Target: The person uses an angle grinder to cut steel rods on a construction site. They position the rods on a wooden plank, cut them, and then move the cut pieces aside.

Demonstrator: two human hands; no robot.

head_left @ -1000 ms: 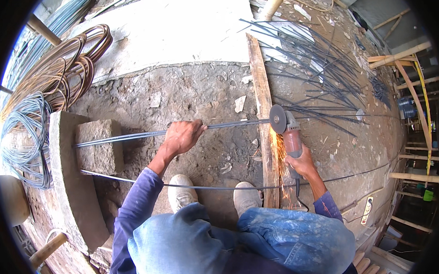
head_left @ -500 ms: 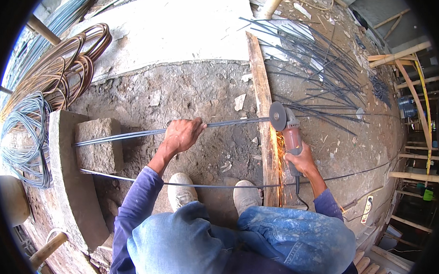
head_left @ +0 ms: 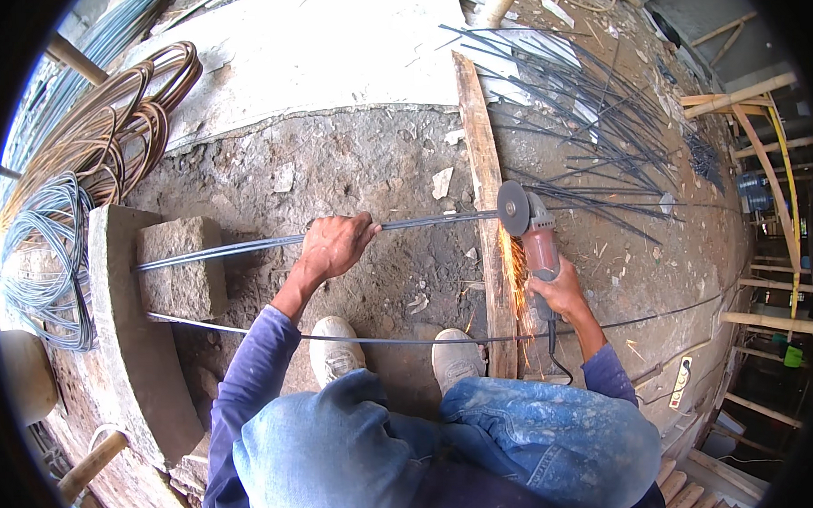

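Note:
My left hand is closed round a bundle of thin steel rods that runs across in front of me. The rods rest on a concrete block at the left and cross a wooden plank at the right. My right hand grips an angle grinder by its body. Its grey disc is at the rods over the plank, and orange sparks stream down toward me. The exact contact of disc and rods is hidden behind the disc.
Many cut rods lie scattered at the far right. Coils of brown rod and grey wire sit at the left. A long single rod crosses over my shoes. A power strip lies at the right.
The sparks have changed shape, with a few more scattered to the right. My hands, the rods and the grinder stay in nearly the same place.

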